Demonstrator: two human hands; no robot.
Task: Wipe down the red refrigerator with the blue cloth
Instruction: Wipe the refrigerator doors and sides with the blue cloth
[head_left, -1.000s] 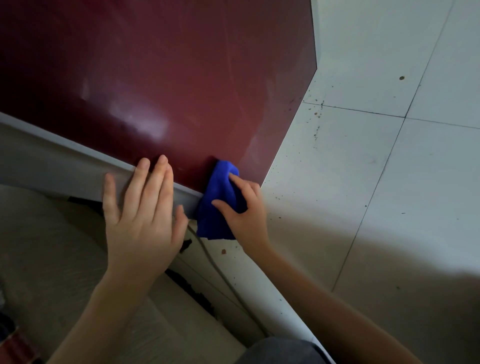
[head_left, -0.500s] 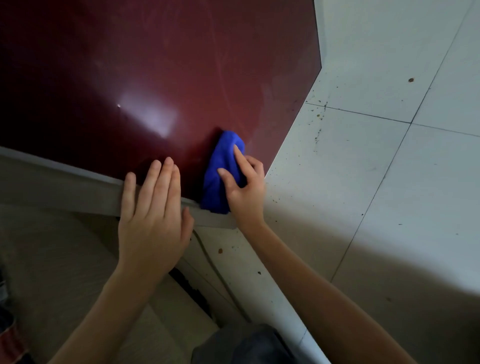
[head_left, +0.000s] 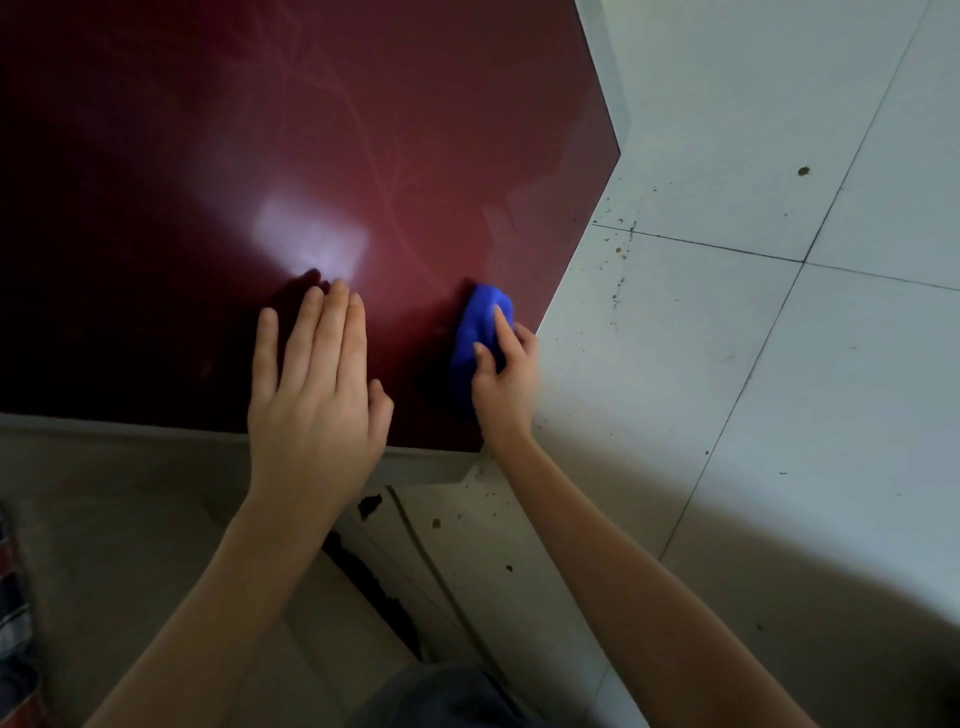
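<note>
Head view: red refrigerator (head_left: 363, 130) panel, glossy, with a glare patch (head_left: 311, 241) and faint swirl marks. Left hand (head_left: 317, 395) lies flat on it, fingers (head_left: 322, 332) straight and pressed together, thumb apart. Right hand (head_left: 506, 379) grips the bunched blue cloth (head_left: 475, 332) against the panel near its lower right edge, fingers curled over it. Grey trim (head_left: 426, 465) runs below. White floor tiles (head_left: 779, 364) at right are speckled with dirt. Striped fabric (head_left: 13, 597) sits at the left edge.

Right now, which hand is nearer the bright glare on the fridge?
Left. The left hand lies flat on the fridge just below the glare; the right hand holds the cloth farther off, to the glare's lower right.
</note>
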